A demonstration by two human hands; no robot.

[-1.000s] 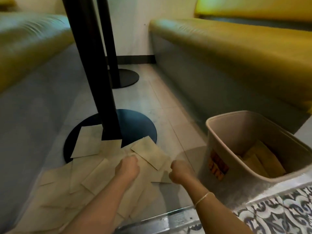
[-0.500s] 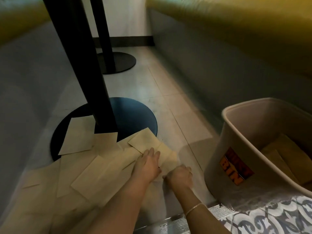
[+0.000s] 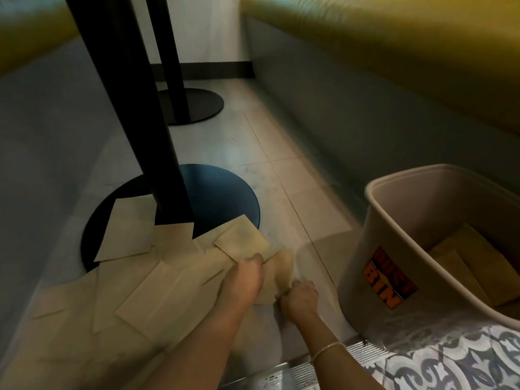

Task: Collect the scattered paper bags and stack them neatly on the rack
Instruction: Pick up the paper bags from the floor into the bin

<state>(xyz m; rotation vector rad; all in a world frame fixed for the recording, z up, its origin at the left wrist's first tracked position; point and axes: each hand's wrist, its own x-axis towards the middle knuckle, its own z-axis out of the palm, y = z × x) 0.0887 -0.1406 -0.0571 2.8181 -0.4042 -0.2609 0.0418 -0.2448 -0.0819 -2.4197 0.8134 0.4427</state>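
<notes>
Several flat brown paper bags [image 3: 157, 294] lie scattered and overlapping on the tiled floor at the foot of a black table pole. My left hand [image 3: 244, 280] pinches the near corner of one bag [image 3: 242, 243] at the right side of the pile. My right hand [image 3: 298, 298] grips the lower end of another bag [image 3: 284, 268] that stands lifted and blurred between both hands. A beige bin [image 3: 394, 220] with an orange label stands to the right, with a few bags [image 3: 472, 263] inside it.
The black pole [image 3: 132, 108] rises from a round dark base [image 3: 219, 195] partly covered by bags. A second pole and base [image 3: 194, 105] stand farther back. Yellow benches with grey fronts line both sides. A metal step edge [image 3: 323, 364] and patterned tiles lie at the bottom right.
My left hand went from lying flat on the pile to pinching a bag's corner. My right hand has raised a bag off the floor. The camera has come closer to the pile.
</notes>
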